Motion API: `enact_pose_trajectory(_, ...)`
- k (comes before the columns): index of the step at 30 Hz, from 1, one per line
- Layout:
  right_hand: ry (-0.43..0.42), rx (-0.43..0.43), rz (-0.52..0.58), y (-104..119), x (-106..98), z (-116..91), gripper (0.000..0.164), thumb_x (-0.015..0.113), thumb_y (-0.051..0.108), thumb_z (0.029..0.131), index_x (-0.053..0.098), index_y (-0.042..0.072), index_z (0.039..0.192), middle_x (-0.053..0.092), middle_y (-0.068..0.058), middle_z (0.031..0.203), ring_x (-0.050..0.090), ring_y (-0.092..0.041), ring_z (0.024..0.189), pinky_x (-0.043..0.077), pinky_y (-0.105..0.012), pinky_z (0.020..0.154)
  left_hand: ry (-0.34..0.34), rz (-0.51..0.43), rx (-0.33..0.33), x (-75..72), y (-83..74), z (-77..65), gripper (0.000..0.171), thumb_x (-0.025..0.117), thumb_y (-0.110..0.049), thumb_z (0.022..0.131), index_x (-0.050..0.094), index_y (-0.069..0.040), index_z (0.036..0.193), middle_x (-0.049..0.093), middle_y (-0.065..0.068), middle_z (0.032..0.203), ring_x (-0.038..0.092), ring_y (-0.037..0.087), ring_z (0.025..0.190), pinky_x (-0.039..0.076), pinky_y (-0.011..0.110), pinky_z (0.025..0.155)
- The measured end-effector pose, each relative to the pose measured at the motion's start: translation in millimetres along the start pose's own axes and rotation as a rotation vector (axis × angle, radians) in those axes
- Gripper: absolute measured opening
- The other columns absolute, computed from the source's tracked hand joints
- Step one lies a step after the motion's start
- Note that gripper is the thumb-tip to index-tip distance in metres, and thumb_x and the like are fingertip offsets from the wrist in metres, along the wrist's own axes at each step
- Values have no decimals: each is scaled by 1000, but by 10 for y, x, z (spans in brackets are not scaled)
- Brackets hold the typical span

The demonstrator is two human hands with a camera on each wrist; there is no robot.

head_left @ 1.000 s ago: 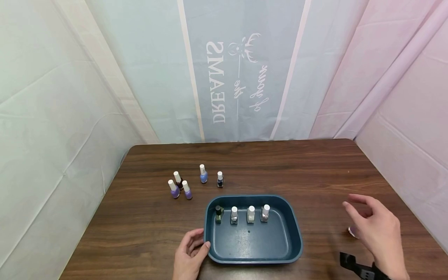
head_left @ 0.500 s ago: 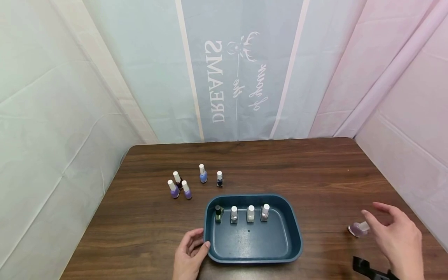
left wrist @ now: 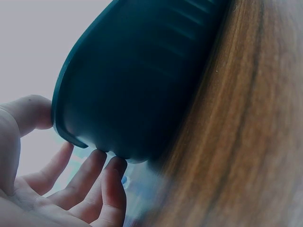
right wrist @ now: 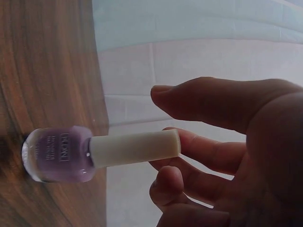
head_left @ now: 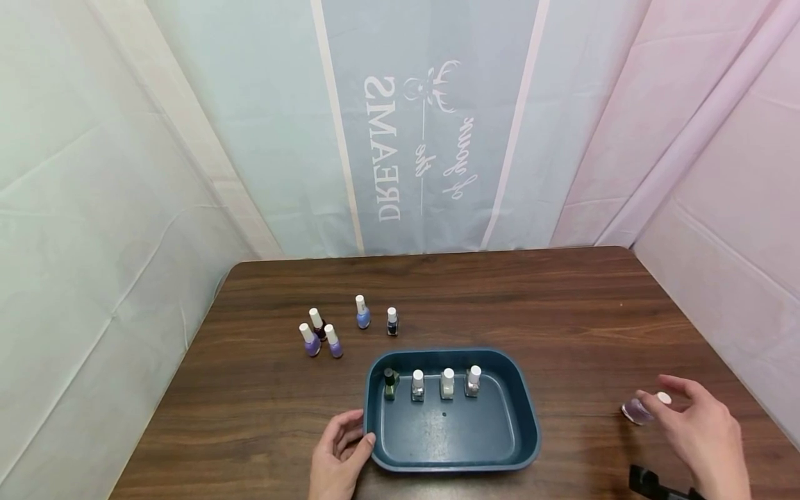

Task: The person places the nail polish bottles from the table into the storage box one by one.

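At the front left corner of a dark blue tray (head_left: pixel 450 467), my left hand (head_left: pixel 337 455) holds the edge. Its thumb lies on the rim, and its fingertips touch the outer wall in the left wrist view. To the right stands a lilac nail polish bottle (head_left: pixel 635 412) with a white cap. My right hand (head_left: pixel 703 427) is spread around that cap. In the right wrist view a gap separates the thumb (right wrist: pixel 199 98) from the cap (right wrist: pixel 137 148), while other fingers are behind and below it; whether they touch it I cannot tell.
Inside the tray, a green bottle (head_left: pixel 390 385) with a black cap and several white-capped bottles (head_left: pixel 446 385) form a row. Behind it, purple bottles (head_left: pixel 311 344), a dark bottle (head_left: pixel 319 328), a blue bottle (head_left: pixel 363 317) and a navy bottle (head_left: pixel 392 323) stand on the wooden table (head_left: pixel 262 403).
My right hand moved right and back past the lilac bottle, uncovering it, then came slightly left so its thumb and fingers surround the cap. The left hand and tray stayed put.
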State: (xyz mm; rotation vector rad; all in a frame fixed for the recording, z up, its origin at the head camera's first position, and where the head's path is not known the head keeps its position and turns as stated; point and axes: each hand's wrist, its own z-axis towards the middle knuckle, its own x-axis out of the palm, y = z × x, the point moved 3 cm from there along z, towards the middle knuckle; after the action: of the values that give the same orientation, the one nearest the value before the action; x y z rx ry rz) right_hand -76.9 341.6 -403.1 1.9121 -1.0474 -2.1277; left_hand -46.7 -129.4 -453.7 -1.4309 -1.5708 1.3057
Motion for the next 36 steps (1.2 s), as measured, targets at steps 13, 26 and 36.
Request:
enact_pose_trajectory(13,20,-44,-37,-102,140,21,46,66,36,88,64,-3,113,72,-23,86,60,-49,86,36,-42,65,9,-9,14,-3,21,4,43,73,-8,83,57,-4,123,62,14,122,63,13,97,53,20,77)
enact_pose_trajectory(26,-20,-76,-18,-133,194,-3,34,63,27,91,66,-3,107,65,-32,106,55,-58,97,38,-49,70,15,-10,32,-5,24,1,44,72,-8,84,57,-3,124,62,15,123,63,12,97,53,20,77)
enact_pose_trajectory(36,36,-32,-31,-188,227,19,37,60,30,93,65,-3,109,59,-34,117,48,-62,104,38,-56,80,4,-8,17,-2,9,-8,42,72,-7,83,57,-3,122,62,15,122,64,14,98,53,20,77)
